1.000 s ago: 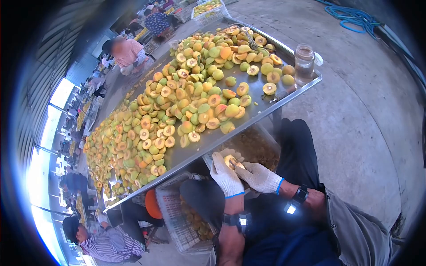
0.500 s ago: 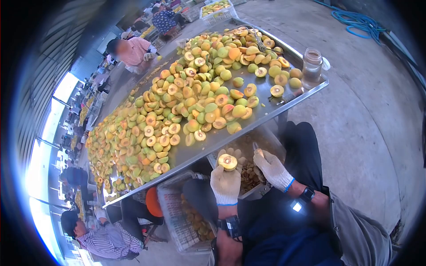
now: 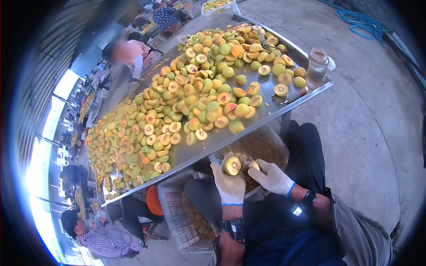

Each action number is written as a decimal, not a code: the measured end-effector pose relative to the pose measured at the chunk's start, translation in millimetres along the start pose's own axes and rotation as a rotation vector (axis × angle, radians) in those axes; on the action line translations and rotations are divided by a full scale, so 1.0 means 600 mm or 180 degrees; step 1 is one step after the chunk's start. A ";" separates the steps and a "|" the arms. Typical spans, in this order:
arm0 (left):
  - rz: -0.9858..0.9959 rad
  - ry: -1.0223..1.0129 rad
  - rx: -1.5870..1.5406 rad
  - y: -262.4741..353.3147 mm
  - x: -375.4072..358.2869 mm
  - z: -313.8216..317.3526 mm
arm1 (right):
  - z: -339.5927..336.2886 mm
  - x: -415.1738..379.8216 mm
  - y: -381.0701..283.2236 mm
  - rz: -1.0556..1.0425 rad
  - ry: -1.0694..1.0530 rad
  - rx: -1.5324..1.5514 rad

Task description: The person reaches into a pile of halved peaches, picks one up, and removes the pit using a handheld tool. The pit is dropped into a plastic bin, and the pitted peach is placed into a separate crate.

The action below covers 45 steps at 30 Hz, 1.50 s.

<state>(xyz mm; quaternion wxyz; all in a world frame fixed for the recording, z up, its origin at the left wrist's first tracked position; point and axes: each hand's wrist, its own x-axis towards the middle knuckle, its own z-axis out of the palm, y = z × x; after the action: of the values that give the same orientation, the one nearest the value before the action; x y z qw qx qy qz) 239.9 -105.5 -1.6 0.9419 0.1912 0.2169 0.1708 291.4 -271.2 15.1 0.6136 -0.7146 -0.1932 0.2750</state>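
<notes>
My left hand (image 3: 231,186), in a knitted glove with a blue cuff, is closed round a peach half (image 3: 233,166), cut face up with the pit in its middle. Close beside it, my gloved right hand (image 3: 273,178) grips a small wooden-handled tool (image 3: 254,165). The tool's working end is near the fruit's right side and cannot be made out clearly. Both hands are above a plastic crate (image 3: 277,148) with brownish pieces inside. Beyond them, a metal table (image 3: 191,156) carries a large heap of halved peaches (image 3: 177,102).
On the table's right corner stands a clear jar (image 3: 317,68), with another handled tool (image 3: 295,95) nearby. A white crate (image 3: 175,221) holding fruit is at my left. A co-worker in stripes (image 3: 111,239) sits lower left; another in pink (image 3: 135,55) is across the table. A blue hose (image 3: 364,26) lies behind.
My right hand has moved left and down, bringing the tool to the peach half. My left hand has shifted slightly right, with the fruit tilted. The co-worker in pink has reached toward the table.
</notes>
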 end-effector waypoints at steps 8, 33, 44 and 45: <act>0.0361 -0.0240 0.0829 -0.021 -0.022 0.034 | -0.010 -0.003 -0.055 0.0212 -0.0327 -0.0632; 0.0401 0.0298 0.0532 -0.016 -0.017 0.014 | 0.047 0.018 -0.069 0.0104 -0.0417 -0.1604; 0.0456 0.0269 0.0866 -0.010 -0.037 0.037 | 0.057 0.009 -0.064 0.0058 -0.0403 -0.1570; 0.0473 0.0229 0.0899 -0.009 -0.037 0.038 | 0.058 0.009 -0.066 0.0120 -0.0471 -0.1570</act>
<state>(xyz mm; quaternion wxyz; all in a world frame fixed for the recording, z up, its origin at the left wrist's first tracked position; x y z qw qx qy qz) 232.9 -125.6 22.8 0.8821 0.3310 0.2577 0.2146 276.3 -234.3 49.9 0.3997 -0.8240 -0.2854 0.2824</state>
